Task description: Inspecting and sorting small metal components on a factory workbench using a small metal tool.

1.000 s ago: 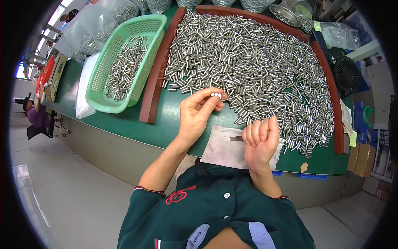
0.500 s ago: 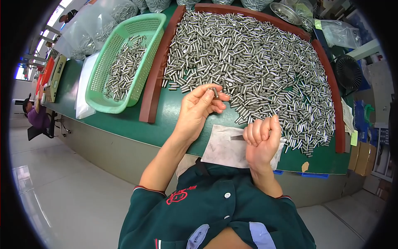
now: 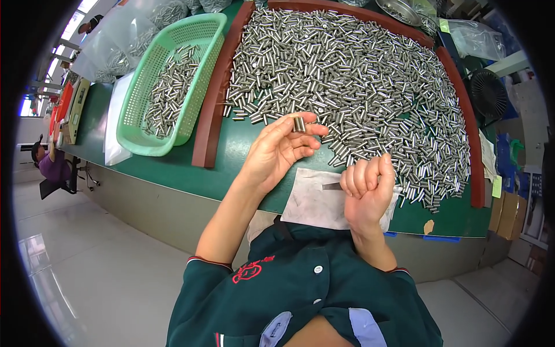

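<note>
Between the thumb and fingertips of my left hand [image 3: 276, 149] are short shiny metal pins [image 3: 299, 124], side by side; I cannot tell how many. Its other fingers are spread apart just in front of a broad heap of similar pins [image 3: 347, 75]. My right hand [image 3: 369, 194] is a closed fist around a thin flat metal tool [image 3: 331, 186]. Only the tool's tapered end sticks out to the left, so its kind is hidden. Beneath that fist lies a stained whitish cloth [image 3: 312, 202] at the near edge of the green table [image 3: 237, 153].
Dark red bars [image 3: 209, 124] border the heap at the left, back and right. Left of them sits a green perforated basket [image 3: 199, 95] partly filled with pins. Bags of pins [image 3: 124, 37], a metal dish [image 3: 399, 11] and a black fan [image 3: 488, 95] stand around. Another person [image 3: 51, 159] sits far left.
My left hand has turned the pins so that their sides show more, and its fingers have spread wider. The right fist stays almost in place, still around the tool. The view has shifted slightly.
</note>
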`<action>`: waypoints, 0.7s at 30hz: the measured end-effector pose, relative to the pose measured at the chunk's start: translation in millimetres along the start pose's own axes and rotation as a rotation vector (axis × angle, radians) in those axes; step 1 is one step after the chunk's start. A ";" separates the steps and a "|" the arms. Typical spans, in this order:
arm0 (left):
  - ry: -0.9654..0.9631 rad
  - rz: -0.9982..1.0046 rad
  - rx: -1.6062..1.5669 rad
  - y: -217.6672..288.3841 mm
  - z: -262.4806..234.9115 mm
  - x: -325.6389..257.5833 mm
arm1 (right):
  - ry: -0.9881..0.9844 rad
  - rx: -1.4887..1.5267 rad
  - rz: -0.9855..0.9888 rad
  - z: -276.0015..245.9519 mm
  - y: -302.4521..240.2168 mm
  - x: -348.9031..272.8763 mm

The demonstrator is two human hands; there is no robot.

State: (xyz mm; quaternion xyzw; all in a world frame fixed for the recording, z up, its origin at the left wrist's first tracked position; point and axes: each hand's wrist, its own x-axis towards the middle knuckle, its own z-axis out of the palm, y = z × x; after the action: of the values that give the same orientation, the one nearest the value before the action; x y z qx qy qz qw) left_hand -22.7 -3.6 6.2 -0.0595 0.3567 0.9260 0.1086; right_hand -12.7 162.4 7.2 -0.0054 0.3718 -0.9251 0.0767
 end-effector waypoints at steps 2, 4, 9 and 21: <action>-0.012 -0.006 -0.008 -2.4 -1.8 0.8 | 0.013 0.027 -0.004 -0.1 0.2 0.0; -0.025 -0.014 -0.015 -2.7 -1.6 0.9 | 0.028 0.055 -0.010 0.3 -0.3 -0.1; -0.057 -0.023 -0.067 -2.9 -5.6 1.7 | 0.027 0.054 0.008 1.2 -1.0 -0.1; -0.063 -0.062 -0.061 -6.4 -10.3 1.6 | 0.048 0.043 0.003 0.1 0.1 -0.1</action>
State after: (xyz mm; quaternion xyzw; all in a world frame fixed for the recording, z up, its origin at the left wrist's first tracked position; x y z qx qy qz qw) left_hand -22.3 -5.7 -5.9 -0.0447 0.3228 0.9340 0.1467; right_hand -12.5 162.3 7.2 0.0189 0.3535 -0.9327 0.0692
